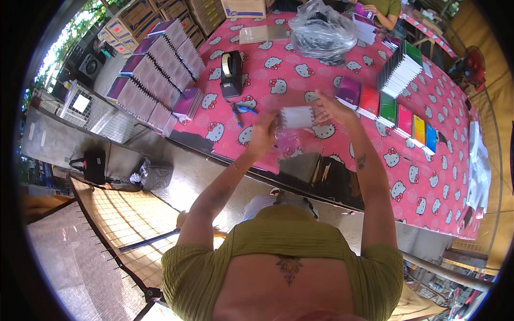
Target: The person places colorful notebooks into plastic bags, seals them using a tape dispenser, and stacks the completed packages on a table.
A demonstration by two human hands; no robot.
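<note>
Above the pink table, my left hand [264, 134] is closed on the left side of a small white spiral notebook [297, 117]. Whether it is one notebook or a few together I cannot tell. My right hand [336, 111] is at the notebook's right edge, fingers stretched out and apart; it is unclear whether they touch. Just below the notebook shows something clear and shiny, like thin plastic [289, 140]. A row of small notebooks in purple, red, green, pink, yellow and blue [387, 108] lies to the right of my right hand.
A black tape dispenser [231, 80] and blue pens [243, 109] lie left of my hands. Tall stacks of spiral notebooks [152, 75] stand at the left edge. Farther back are a bundle in clear plastic [323, 35], another notebook stack [400, 70] and a person's arm [386, 20].
</note>
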